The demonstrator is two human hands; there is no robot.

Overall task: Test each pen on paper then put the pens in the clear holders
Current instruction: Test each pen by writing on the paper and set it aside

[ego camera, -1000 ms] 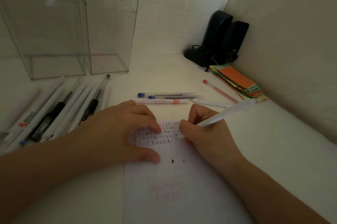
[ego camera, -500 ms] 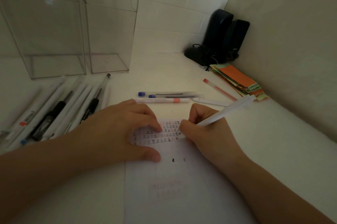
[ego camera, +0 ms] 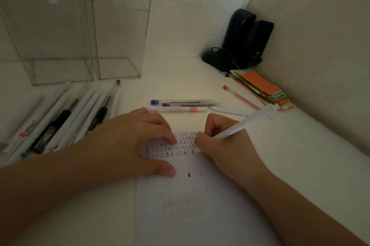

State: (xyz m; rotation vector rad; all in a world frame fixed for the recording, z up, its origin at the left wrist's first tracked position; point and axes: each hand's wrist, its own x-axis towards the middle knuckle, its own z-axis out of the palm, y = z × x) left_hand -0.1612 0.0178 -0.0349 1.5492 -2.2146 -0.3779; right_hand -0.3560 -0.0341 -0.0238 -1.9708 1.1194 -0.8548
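My right hand (ego camera: 224, 145), at centre frame, has its grip closed round a white pen (ego camera: 246, 122); the barrel slants up toward the right, and the tip is hidden behind my fingers at the rows of small marks on the paper (ego camera: 192, 205). My left hand (ego camera: 132, 145) lies on the sheet's upper left corner, its grip wide, fingertips and thumb pressing the sheet to the counter (ego camera: 300, 165). Just above my hands lie two blue-capped pens (ego camera: 180, 103), a white pen with a pink band (ego camera: 178, 109) and another white one beside it, with a red pen (ego camera: 240, 97) farther right. A row of pens (ego camera: 60, 117) lies at the left of the frame. The two clear holders (ego camera: 80, 45) stand at upper left. Black speakers (ego camera: 246, 39) and a stack of coloured paper slips (ego camera: 262, 89) sit at upper right.
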